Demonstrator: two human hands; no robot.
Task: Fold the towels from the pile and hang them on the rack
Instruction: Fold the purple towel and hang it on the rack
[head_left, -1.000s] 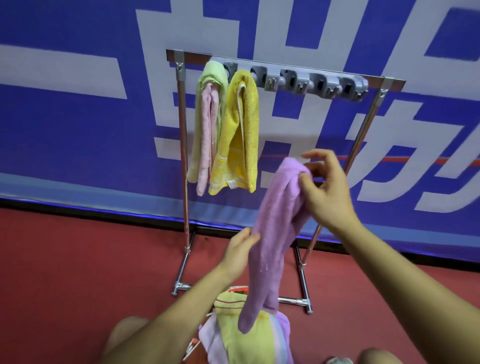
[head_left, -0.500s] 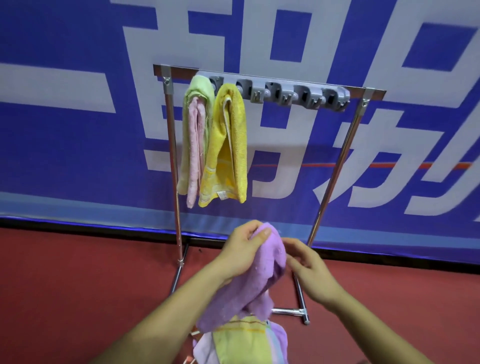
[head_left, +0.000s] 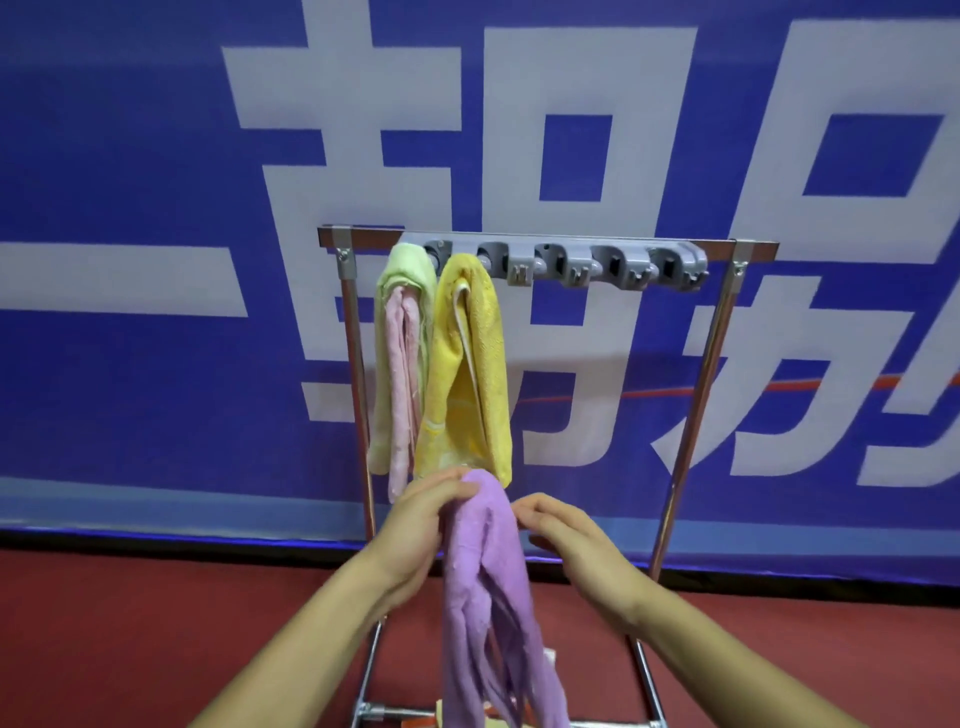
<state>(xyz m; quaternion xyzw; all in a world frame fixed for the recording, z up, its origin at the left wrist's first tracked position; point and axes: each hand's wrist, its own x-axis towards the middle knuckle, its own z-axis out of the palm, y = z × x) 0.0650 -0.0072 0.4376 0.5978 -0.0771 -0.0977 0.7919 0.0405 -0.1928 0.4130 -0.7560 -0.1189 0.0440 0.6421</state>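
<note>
Purple towel (head_left: 485, 587): folded lengthwise, hanging below rack (head_left: 719, 364), pinched at top by left hand (head_left: 415, 530) fingers. Right hand (head_left: 563, 535) beside fold, fingers curled, grip unclear. Green-pink towel (head_left: 400, 358), yellow towel (head_left: 465, 369) already hung. Four clips free; pile remnant barely visible at bottom edge.

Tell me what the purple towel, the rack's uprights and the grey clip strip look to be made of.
Purple towel: soft looped cloth, probably terry; matte, nubbly, hanging in limp folds from the left hand.
Rack uprights: metal tube, likely chromed or polished steel; bright streaked reflections along them.
Grey clip strip: apparently moulded plastic; even dull grey, rounded shapes, slight sheen only.
</note>
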